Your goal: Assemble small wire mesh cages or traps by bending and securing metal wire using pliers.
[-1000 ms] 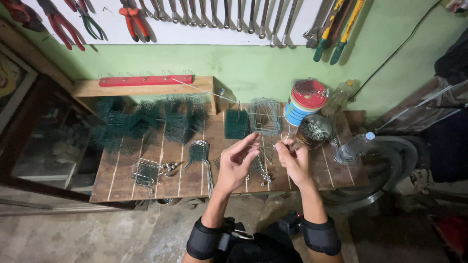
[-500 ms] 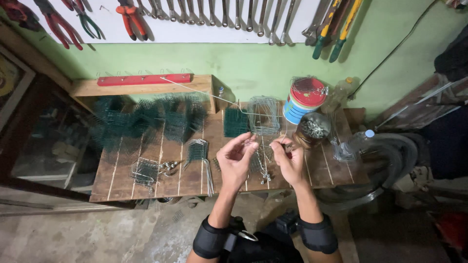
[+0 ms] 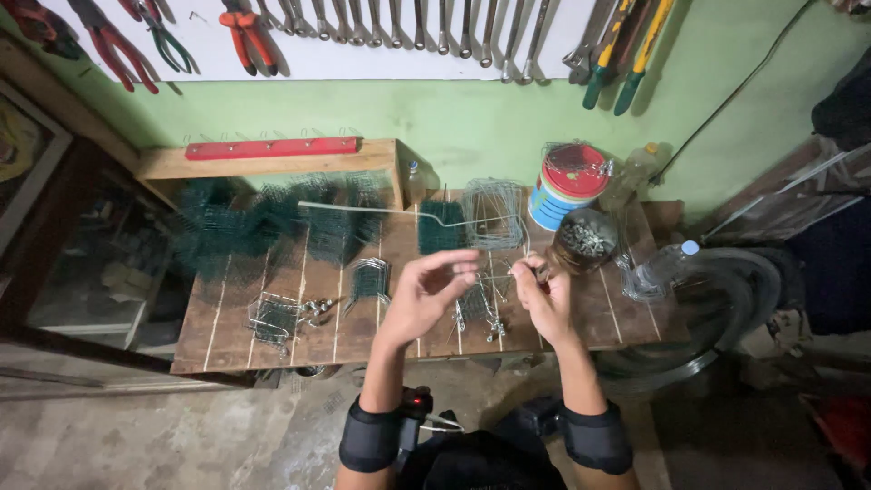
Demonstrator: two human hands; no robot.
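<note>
Both hands hover over a wooden slat table [image 3: 272,345]. My left hand [image 3: 425,292] has its fingers curled toward the right, and its fingertips meet a thin wire piece [image 3: 494,272]. My right hand [image 3: 543,292] pinches the other end of that wire. Beneath the hands lies a small heap of bent wire pieces [image 3: 479,307]. Whether the left hand grips the wire or only touches it is unclear.
Green mesh cages [image 3: 272,222] crowd the table's back left, and a grey wire cage [image 3: 493,213] stands behind the hands. A red-lidded tin [image 3: 567,186], a bowl of small metal parts [image 3: 585,240] and a plastic bottle [image 3: 658,269] sit right. Pliers and wrenches hang above.
My hands have come closer together and risen slightly over the wire heap, with the left hand's fingers now reaching across to the wire in the right hand.
</note>
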